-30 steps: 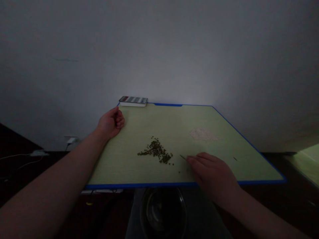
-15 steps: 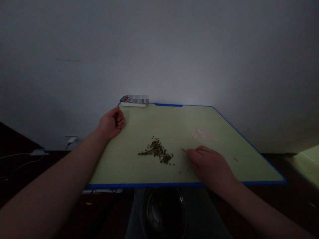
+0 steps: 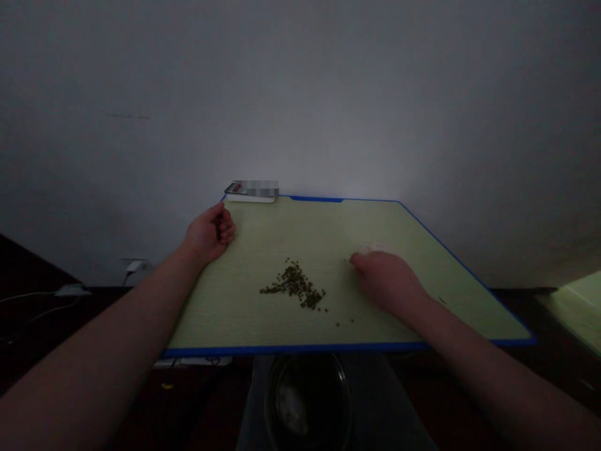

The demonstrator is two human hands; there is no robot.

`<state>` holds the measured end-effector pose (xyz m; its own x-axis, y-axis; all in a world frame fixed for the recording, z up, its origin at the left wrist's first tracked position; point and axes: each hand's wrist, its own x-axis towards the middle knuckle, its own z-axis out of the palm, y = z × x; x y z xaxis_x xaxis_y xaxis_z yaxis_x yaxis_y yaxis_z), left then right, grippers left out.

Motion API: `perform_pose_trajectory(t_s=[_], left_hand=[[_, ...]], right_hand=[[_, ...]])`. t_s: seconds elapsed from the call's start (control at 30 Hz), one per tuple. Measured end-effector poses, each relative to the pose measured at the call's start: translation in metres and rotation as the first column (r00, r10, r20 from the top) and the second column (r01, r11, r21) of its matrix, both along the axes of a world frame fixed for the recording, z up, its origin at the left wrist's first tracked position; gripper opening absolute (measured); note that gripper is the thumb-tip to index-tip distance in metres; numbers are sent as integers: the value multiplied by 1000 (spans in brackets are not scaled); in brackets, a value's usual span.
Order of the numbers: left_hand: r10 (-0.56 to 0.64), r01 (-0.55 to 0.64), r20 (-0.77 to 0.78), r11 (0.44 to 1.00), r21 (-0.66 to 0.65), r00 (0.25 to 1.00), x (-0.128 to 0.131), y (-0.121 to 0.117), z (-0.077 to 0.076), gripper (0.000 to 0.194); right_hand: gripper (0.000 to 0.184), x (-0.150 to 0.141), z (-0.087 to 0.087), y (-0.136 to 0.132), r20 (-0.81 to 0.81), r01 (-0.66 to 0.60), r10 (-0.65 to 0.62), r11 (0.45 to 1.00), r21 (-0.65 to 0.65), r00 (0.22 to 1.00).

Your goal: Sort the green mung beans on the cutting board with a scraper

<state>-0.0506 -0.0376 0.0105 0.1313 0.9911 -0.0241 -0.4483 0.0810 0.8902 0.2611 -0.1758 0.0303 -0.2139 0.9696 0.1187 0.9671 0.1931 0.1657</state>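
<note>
My left hand (image 3: 210,233) rests at the table's left edge, its fingers curled into a loose fist with nothing visible in it. My right hand (image 3: 387,279) is closed in a pinch over the right half of the table. From its fingertips pokes the short tip of a thin pointed tool (image 3: 346,260); the rest is hidden in the hand, so its kind is unclear. Between the hands lies a spread pile of small green-brown beans (image 3: 295,285), with a few loose ones nearer me. A pale, grainy patch (image 3: 374,246) shows just behind my right hand, partly covered by it.
The pale green table (image 3: 263,326) has blue edging. A white-sided box-like device (image 3: 252,195) stands at its far left corner, against the wall. A thin dark sliver (image 3: 442,300) lies to the right. Below the near edge, a round glassy bowl (image 3: 307,401) sits at my lap.
My right hand has moved away from me, up toward the pale patch, and now covers much of it. My left hand and the bean pile look unchanged.
</note>
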Motion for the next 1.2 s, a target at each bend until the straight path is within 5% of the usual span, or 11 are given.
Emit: perform_pose_trajectory(t_s=[0.07, 0.2, 0.5, 1.2], left_hand=[[0, 0, 2, 1000, 6, 1000, 0, 0, 0, 27], [-6, 6, 10, 1000, 3, 1000, 1, -1, 0, 27], [-18, 18, 15, 1000, -12, 1000, 2, -3, 3, 27], [-21, 21, -3, 1000, 7, 1000, 0, 0, -1, 28]], right_hand=[[16, 7, 9, 12, -161, -35, 34, 999, -4, 986], [11, 5, 19, 29, -463, -305, 198, 937, -170, 864], [12, -12, 17, 27, -538, -443, 203, 819, -365, 818], [14, -7, -3, 39, -574, -286, 78, 916, -282, 815]])
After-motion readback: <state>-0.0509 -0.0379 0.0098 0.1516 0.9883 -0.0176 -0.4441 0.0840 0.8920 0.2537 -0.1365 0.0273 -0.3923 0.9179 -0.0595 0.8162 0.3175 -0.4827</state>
